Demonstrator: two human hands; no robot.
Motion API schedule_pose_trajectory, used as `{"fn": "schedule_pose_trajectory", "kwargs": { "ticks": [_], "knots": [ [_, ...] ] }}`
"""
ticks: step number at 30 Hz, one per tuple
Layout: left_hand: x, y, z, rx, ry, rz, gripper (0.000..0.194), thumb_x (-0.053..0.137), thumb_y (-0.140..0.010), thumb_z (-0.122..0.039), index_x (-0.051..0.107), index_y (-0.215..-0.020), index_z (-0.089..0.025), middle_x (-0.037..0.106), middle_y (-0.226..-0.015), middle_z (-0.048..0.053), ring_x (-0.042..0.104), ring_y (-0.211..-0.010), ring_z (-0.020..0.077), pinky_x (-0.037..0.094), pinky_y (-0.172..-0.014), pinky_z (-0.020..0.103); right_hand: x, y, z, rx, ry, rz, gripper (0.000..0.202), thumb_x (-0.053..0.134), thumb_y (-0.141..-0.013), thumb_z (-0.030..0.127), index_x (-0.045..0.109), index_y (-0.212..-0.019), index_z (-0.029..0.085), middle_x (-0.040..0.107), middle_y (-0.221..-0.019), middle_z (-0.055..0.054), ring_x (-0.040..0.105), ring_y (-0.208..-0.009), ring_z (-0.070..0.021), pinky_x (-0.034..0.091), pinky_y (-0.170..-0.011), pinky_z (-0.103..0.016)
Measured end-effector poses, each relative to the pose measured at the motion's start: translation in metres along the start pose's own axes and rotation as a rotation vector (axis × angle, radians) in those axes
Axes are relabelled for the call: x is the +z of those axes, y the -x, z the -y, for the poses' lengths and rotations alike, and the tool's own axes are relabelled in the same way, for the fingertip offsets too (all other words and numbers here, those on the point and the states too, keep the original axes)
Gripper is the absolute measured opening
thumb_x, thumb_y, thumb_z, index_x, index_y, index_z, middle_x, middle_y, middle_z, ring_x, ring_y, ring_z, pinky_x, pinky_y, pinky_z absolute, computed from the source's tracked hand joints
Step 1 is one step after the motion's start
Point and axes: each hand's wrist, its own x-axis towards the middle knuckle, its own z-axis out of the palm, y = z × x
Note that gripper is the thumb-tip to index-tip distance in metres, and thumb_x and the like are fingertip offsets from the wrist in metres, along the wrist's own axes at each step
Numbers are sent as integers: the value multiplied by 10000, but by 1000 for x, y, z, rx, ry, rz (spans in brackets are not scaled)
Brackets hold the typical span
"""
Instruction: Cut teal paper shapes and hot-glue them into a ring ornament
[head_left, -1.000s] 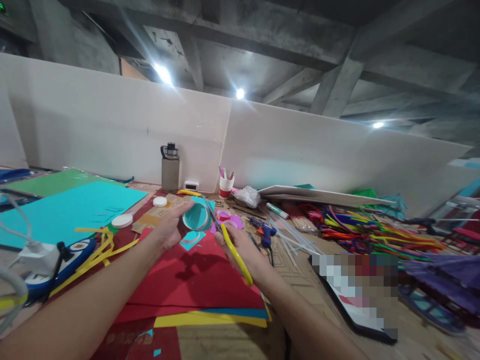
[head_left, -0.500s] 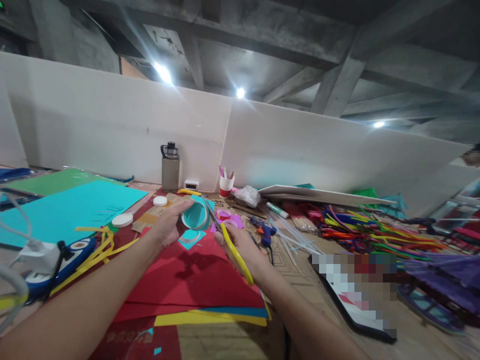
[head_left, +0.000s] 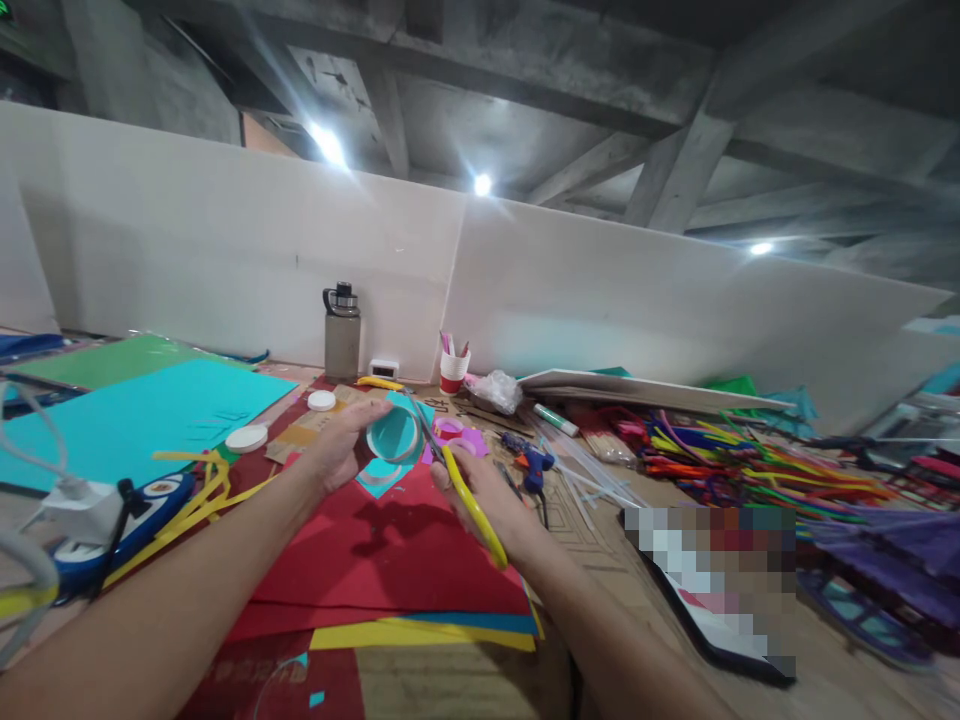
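Observation:
My left hand point(head_left: 339, 448) is closed on a round, cup-like piece point(head_left: 394, 438) with a white rim and turquoise paper inside. A turquoise corner sticks up behind its rim. In my right hand point(head_left: 480, 492) are scissors point(head_left: 474, 510) with yellow handles, their blades pointing up and left along the right side of the round piece. I cannot tell whether the blades touch the paper. Just below, a turquoise scrap point(head_left: 381, 480) with a pale curved band lies near the top of the red sheets point(head_left: 405, 560).
Turquoise sheets point(head_left: 150, 405) lie at left, near white lids point(head_left: 247, 439) and yellow strips point(head_left: 214, 480). A bottle point(head_left: 343, 335) and a red-and-white cup of pens point(head_left: 454, 372) stand by the white partition. At right are a blue glue gun point(head_left: 535, 465), colourful pipe cleaners point(head_left: 697, 460) and a blurred-out tablet-like device point(head_left: 705, 600).
The turquoise corner behind the rim shows a little more to the right. Both hands and the scissors keep nearly the same place; the view has shifted slightly.

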Motion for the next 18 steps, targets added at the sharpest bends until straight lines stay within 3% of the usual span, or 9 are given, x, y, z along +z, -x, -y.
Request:
{"fn": "schedule_pose_trajectory", "kwargs": {
  "ticks": [18],
  "knots": [
    [-6,-3,-1,-17,-16,11,126,729,-655,-201,655,-714,-117,657,-690,32,587,-596,124,491,-596,245,-1,2,3,-17,-27,8,346,429,-878,496,497,-761,177,470,-685,21,385,-581,-92,285,-521,-209]
  ]
}}
